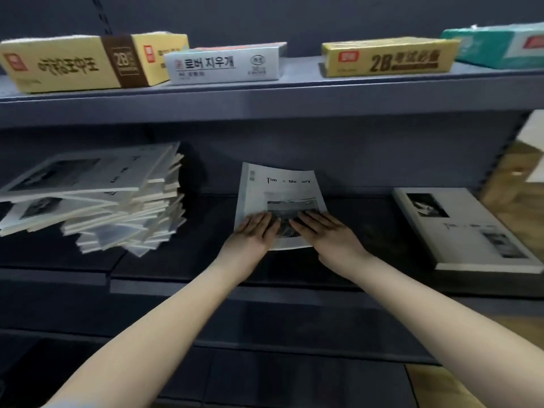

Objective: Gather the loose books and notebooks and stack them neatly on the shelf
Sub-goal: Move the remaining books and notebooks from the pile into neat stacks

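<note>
A thin white notebook (279,192) with a dark photo on its cover lies on the middle of the dark shelf (182,278), its far edge curling up against the back wall. My left hand (254,228) and my right hand (323,228) both rest flat on its near half, fingers straight. A messy, fanned-out stack of the same white notebooks (97,198) stands at the left of the shelf. Another white book (462,231) lies flat at the right end.
The shelf above carries two yellow boxes (79,64) (388,55), a white box (223,64) and a green pack (500,45). A wooden surface (512,195) shows beyond the shelf's right end. Lower shelf boards run below my arms.
</note>
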`<state>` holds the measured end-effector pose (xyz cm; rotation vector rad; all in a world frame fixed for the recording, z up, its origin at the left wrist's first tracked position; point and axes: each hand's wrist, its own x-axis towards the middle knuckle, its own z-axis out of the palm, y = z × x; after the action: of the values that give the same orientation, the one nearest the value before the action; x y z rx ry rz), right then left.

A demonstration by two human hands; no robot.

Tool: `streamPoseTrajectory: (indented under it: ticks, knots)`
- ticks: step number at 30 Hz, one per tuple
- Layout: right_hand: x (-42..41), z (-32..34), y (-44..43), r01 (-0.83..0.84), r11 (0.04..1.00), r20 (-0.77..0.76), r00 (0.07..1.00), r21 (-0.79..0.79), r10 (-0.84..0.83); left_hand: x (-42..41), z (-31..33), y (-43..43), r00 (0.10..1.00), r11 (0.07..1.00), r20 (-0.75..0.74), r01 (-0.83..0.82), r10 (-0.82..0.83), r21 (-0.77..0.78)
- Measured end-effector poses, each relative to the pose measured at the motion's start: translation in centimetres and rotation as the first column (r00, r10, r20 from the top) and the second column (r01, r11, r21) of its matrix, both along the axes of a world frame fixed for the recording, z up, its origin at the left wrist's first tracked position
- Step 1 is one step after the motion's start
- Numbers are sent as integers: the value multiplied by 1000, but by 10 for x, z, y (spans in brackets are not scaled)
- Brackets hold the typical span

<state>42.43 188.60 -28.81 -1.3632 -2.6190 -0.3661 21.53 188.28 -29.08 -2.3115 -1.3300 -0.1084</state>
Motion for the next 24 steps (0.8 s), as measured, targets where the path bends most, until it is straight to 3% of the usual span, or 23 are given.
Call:
streamPoseTrajectory:
  ticks: [3, 11, 20, 24]
  knots:
    - [31, -9, -6, 70, 996, -73, 995, 58, -65, 31, 1, 6, 995, 995, -4, 98, -98, 3]
    - [103, -13, -35, 249, 960, -40, 968, 124, -246, 112, -3, 14, 951, 941, 38, 309, -307, -138]
    - [177, -26, -78, 483, 873, -66, 875, 71, -479, 205, -7, 10, 896, 858, 23, 433, -444, -277]
    - [209, -45, -97, 534, 843, -91, 838, -59, -538, 239, -20, 11, 869, 773, 79, 473, -489, -422]
